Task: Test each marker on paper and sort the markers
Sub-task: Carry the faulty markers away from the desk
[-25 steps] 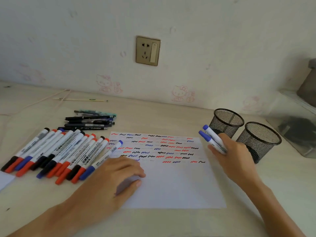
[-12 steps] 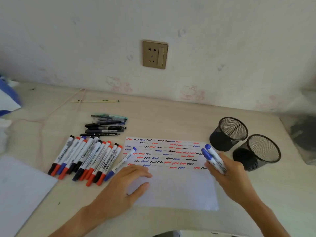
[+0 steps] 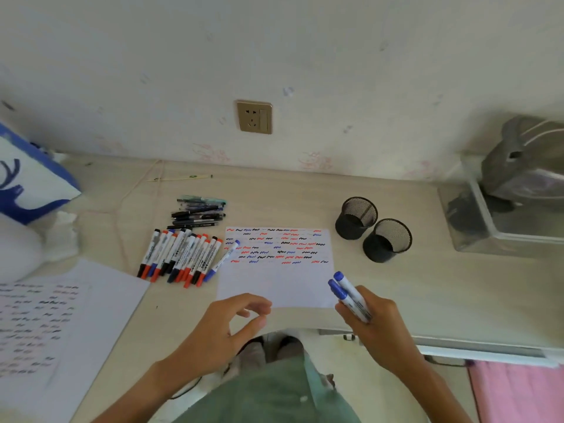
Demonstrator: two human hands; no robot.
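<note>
My right hand [image 3: 377,328] grips two blue-capped markers [image 3: 346,293], caps pointing up and left, over the desk's front edge. My left hand [image 3: 227,329] hovers just off the near edge of the test paper [image 3: 274,285], fingers loosely curled and holding nothing. The paper carries rows of red, blue and black squiggles. A row of several white markers [image 3: 180,257] with red, blue and black caps lies left of the paper. One blue marker [image 3: 224,259] overlaps the paper's left edge. Two black mesh cups [image 3: 355,218] [image 3: 387,239] stand to the right.
A bunch of dark pens [image 3: 197,212] lies behind the marker row. Another scribbled sheet [image 3: 45,325] sits at the front left. A blue-and-white bag [image 3: 27,181] is at the far left, a clear box [image 3: 500,215] at the far right. A wall socket [image 3: 254,116] is above.
The camera has pulled back and up. My left hand has lifted off the paper and drawn back to the desk edge. My right hand has moved back too, still holding both markers.
</note>
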